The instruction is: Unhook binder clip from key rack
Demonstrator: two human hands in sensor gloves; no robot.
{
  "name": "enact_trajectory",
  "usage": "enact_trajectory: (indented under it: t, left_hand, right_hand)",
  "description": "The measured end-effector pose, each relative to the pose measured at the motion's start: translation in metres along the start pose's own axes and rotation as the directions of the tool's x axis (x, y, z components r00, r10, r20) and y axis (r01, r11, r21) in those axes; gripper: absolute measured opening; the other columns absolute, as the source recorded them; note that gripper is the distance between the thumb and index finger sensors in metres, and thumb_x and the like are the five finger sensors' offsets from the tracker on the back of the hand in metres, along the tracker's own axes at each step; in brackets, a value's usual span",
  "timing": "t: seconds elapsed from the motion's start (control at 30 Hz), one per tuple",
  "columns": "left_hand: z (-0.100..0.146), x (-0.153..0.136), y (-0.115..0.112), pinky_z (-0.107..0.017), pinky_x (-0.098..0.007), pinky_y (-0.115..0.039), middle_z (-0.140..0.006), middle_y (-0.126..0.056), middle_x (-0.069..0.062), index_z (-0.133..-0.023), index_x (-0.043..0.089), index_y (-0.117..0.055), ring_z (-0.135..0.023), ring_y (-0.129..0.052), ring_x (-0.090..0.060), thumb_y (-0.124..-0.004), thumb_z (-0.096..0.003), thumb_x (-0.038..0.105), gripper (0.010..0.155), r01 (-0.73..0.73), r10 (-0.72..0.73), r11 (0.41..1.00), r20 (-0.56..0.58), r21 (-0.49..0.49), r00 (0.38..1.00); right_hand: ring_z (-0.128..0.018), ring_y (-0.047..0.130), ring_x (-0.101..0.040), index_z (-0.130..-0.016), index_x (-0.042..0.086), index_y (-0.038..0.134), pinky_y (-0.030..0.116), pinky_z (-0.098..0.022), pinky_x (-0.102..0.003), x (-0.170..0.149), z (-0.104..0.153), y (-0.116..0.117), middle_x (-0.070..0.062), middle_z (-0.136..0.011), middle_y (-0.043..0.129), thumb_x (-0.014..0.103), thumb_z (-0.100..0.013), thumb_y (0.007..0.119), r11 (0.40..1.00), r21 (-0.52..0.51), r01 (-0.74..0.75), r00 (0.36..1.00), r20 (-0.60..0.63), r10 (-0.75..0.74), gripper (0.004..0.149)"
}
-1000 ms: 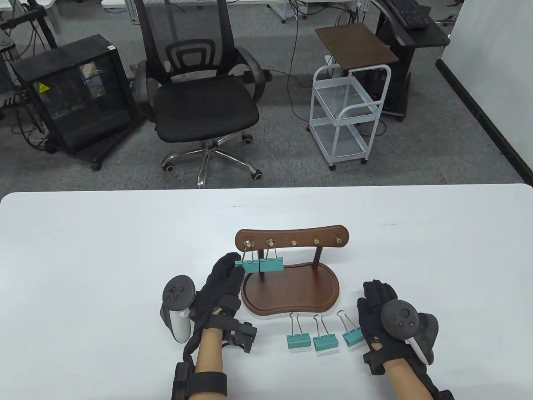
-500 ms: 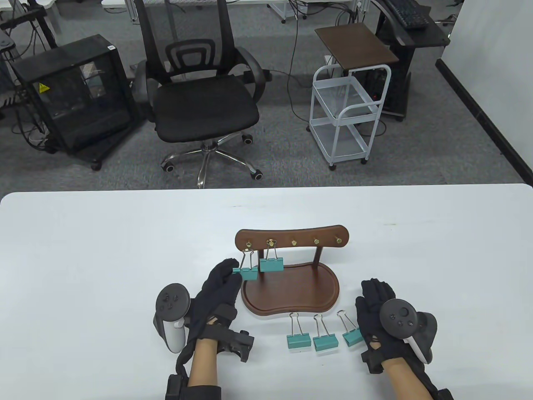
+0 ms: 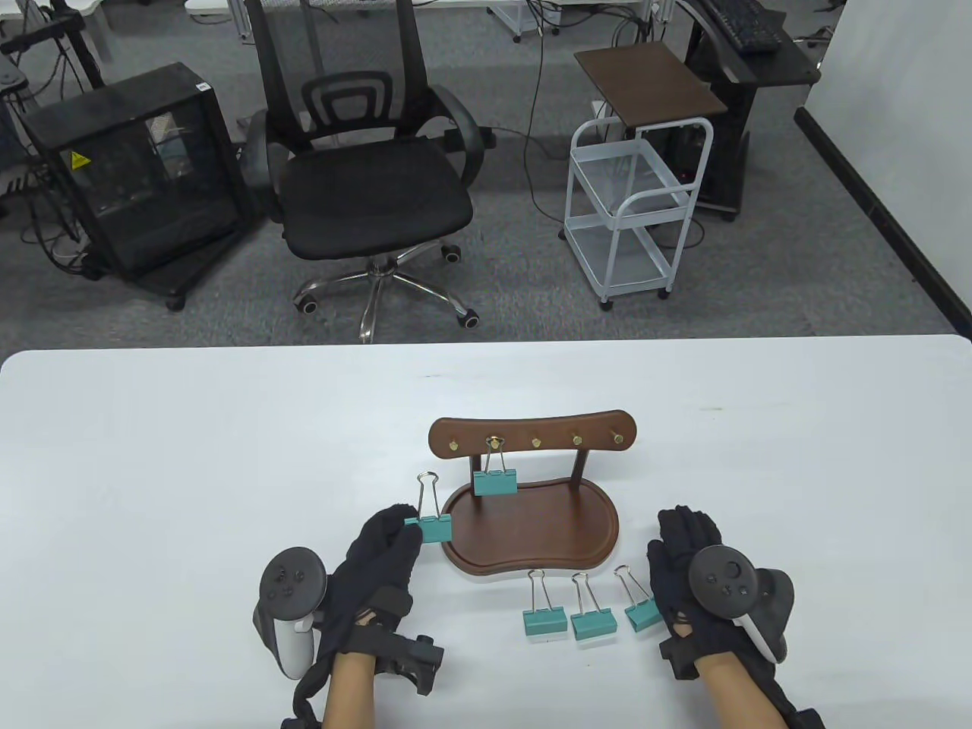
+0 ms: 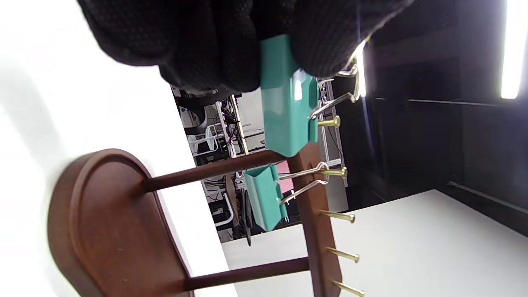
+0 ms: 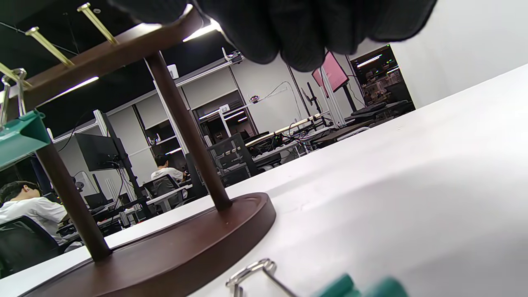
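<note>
Hands first: my left hand (image 3: 380, 550) pinches the teal body of a binder clip (image 3: 430, 521), wire loops pointing up, and holds it above the desk (image 3: 152, 471) just left of the key rack (image 3: 531, 486). My right hand (image 3: 687, 566) rests palm-down on the desk beside three loose clips (image 3: 581, 611) lined up in front of the rack's tray; whether its fingers curl or lie flat I cannot tell, but it holds nothing. I judge the unhooking itself done for this clip, with setting it down as the step in hand. Next I need to lower it to a bare patch of desk, probably near that row, and let go. Farther back, one clip (image 3: 495, 478) hangs from the second peg (image 3: 494, 441). Half a second ago the clip I hold was right under the first peg (image 3: 453, 445); that peg is now bare and the clip has come toward me and leftward.
</note>
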State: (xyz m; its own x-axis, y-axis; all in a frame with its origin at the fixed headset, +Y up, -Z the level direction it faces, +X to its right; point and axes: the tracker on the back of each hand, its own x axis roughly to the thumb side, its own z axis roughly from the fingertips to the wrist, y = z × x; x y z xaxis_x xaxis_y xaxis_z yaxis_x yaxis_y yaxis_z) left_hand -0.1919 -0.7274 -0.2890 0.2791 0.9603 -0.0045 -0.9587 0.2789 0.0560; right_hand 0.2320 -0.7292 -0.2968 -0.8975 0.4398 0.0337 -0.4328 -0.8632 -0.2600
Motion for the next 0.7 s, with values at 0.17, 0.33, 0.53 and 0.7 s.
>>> enact_trajectory:
  t: [0.17, 0.33, 0.53, 0.7]
  left_hand:
    - [0.003, 0.000, 0.003, -0.050, -0.049, -0.081, -0.089, -0.086, -0.007, -0.098, 0.027, -0.075, -0.074, -0.090, -0.031, -0.074, -0.0542, 0.050, 0.050, 0.159, -0.158, 0.986, -0.024, 0.042, 0.987]
    - [0.005, -0.003, 0.004, -0.047, -0.049, -0.081, -0.084, -0.090, -0.008, -0.094, 0.026, -0.081, -0.069, -0.093, -0.031, -0.073, -0.0546, 0.052, 0.048, 0.400, -0.397, 0.916, -0.103, 0.013, 0.912]
    - [0.003, -0.010, -0.002, -0.046, -0.050, -0.081, -0.082, -0.091, -0.009, -0.093, 0.026, -0.083, -0.067, -0.093, -0.031, -0.073, -0.0549, 0.052, 0.047, 0.621, -0.626, 0.779, -0.150, -0.084, 0.765]
    - [-0.001, -0.013, -0.010, -0.047, -0.051, -0.080, -0.082, -0.091, -0.009, -0.093, 0.026, -0.083, -0.067, -0.092, -0.031, -0.073, -0.0550, 0.051, 0.047, 0.667, -0.682, 0.731, -0.168, -0.141, 0.712]
  right_hand:
    - [-0.089, 0.060, -0.040, -0.090, 0.017, 0.066, 0.062, -0.062, -0.051, 0.001, 0.000, 0.001, -0.015, -0.098, 0.067, 0.048, -0.041, 0.063, 1.000, 0.006, -0.008, 1.000, 0.004, 0.008, 0.058]
    - [-0.089, 0.060, -0.040, -0.090, 0.017, 0.066, 0.062, -0.062, -0.051, 0.002, 0.001, 0.002, -0.015, -0.098, 0.067, 0.048, -0.041, 0.063, 1.000, 0.008, -0.010, 1.000, 0.008, 0.010, 0.058]
    - [-0.089, 0.060, -0.040, -0.089, 0.017, 0.066, 0.062, -0.062, -0.051, 0.004, 0.002, 0.003, -0.015, -0.098, 0.067, 0.048, -0.041, 0.063, 1.000, 0.016, -0.017, 1.000, 0.013, 0.016, 0.058]
    - [-0.089, 0.060, -0.040, -0.089, 0.017, 0.066, 0.061, -0.062, -0.051, 0.004, 0.001, 0.003, -0.015, -0.098, 0.067, 0.048, -0.041, 0.064, 1.000, 0.016, -0.008, 1.000, 0.008, 0.008, 0.058]
